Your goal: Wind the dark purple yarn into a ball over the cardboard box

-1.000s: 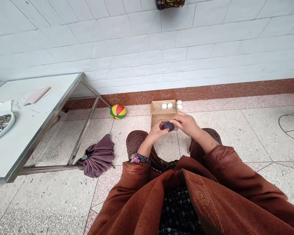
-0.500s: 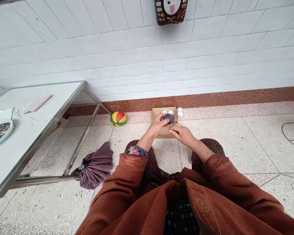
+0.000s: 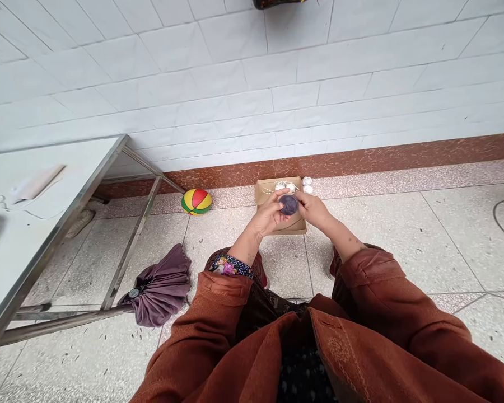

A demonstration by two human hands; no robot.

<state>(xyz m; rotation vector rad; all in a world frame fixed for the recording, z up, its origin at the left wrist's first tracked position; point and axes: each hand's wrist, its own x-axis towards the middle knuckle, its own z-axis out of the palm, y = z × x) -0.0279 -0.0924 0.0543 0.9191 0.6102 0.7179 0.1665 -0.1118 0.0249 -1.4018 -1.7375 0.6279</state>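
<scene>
A small dark purple-grey ball of yarn (image 3: pixel 289 205) sits in my left hand (image 3: pixel 271 215), the fingers and thumb wrapped about its left side. My right hand (image 3: pixel 312 209) is closed at the ball's upper right edge, fingers pinched together; the yarn strand it pinched a moment ago is hard to make out now. Below both hands is a shallow cardboard box (image 3: pixel 298 228) on the floor. White balls of yarn (image 3: pixel 280 186) lie at its far end, with loose pale strands beside them.
Two white balls (image 3: pixel 307 185) lie on the floor right of the box, near the wall. A striped toy ball (image 3: pixel 196 201) is to the left. A folded purple umbrella (image 3: pixel 162 288) leans by the metal-framed table (image 3: pixel 63 224). A thin dark loop (image 3: pixel 498 215) lies far right.
My right hand has moved up from below the yarn ball to its right edge. The ball now shows its round face. The view has tilted down slightly.
</scene>
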